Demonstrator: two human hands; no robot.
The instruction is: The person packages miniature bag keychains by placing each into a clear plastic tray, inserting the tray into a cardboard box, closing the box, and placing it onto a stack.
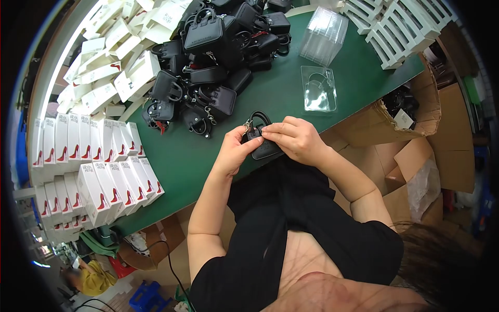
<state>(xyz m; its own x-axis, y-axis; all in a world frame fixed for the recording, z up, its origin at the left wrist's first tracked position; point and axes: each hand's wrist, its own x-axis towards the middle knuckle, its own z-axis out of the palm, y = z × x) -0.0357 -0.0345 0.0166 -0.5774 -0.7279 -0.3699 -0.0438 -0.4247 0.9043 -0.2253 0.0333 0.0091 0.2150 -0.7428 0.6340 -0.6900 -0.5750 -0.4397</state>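
Note:
A small black bag (266, 150) with looped handles and a metal clasp is held between both hands at the near edge of the green table (275, 99). My left hand (236, 151) grips its left side, thumb across the front and fingers near the metal clasp. From the right, my right hand (296, 139) pinches the upper part of the bag with thumb and fingertips together. Whatever lies right under the fingertips is hidden. Beyond my hands is a pile of similar black bags (205, 36).
White boxes with red shoe prints (104, 192) stand in rows at left, and more white boxes (99, 73) lie heaped behind. A clear tray (319, 89), stacked clear trays (325, 35) and white racks (405, 31) are at right. An open carton (364, 122) adjoins the table; a person (96, 278) is lower left.

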